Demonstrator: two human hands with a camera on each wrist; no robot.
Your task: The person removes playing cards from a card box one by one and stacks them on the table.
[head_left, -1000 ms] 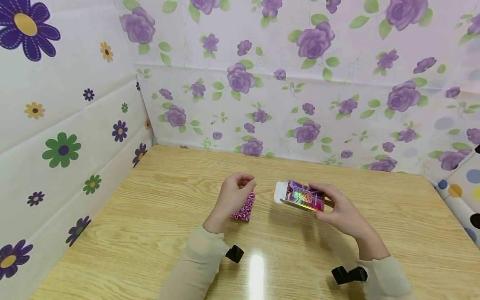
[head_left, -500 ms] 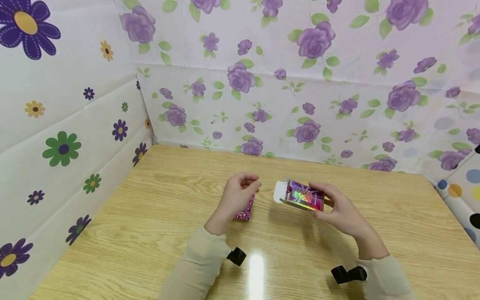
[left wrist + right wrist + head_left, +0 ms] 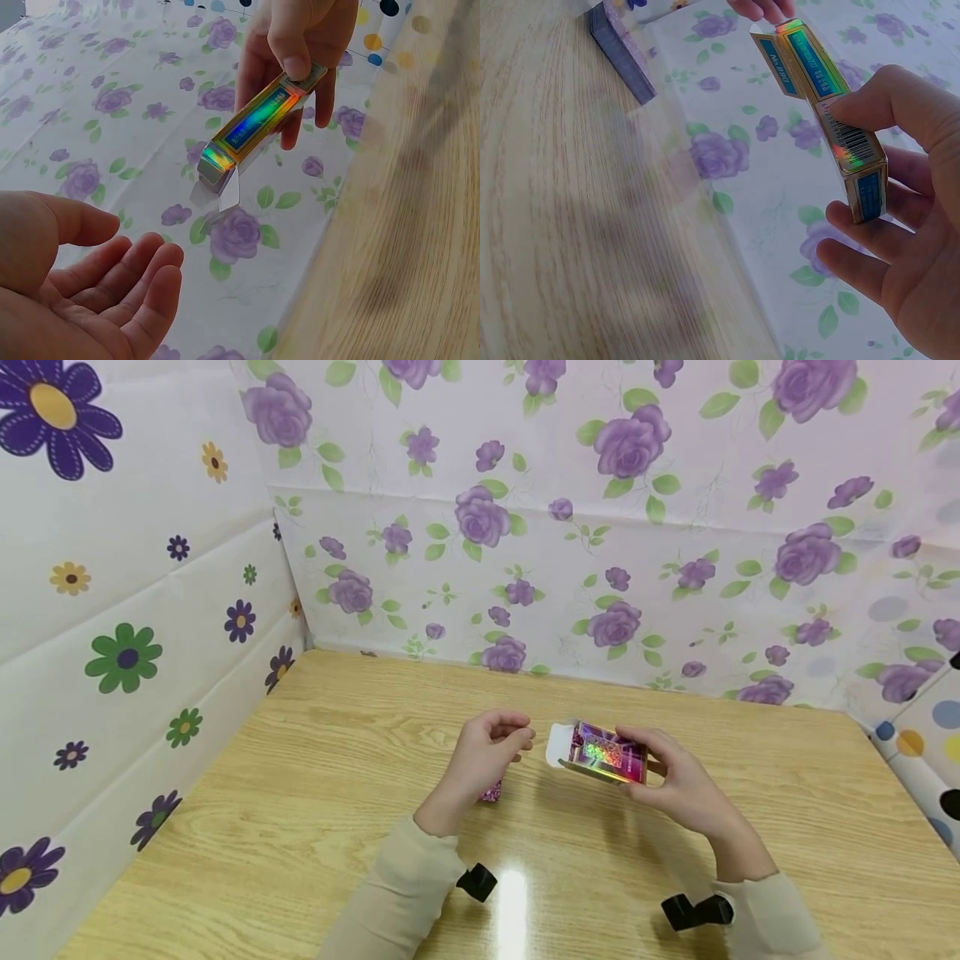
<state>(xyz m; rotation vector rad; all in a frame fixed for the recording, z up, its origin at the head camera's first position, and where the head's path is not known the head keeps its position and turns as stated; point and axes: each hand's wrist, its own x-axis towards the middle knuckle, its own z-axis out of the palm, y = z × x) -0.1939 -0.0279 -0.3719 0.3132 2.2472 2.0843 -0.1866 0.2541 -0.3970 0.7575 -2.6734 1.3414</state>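
The shiny box point(image 3: 607, 754) was pinched in the right hand point(image 3: 678, 781), above the wooden table point(image 3: 330, 785), its open flap point(image 3: 558, 745) facing the left hand point(image 3: 487, 753) — that one's fingers loosely bent, gripping nothing. A patterned stack point(image 3: 491, 793) lay on the table, partly hidden behind the left hand. Handling the opened box seemed the step — perhaps next needing left fingers at the flap
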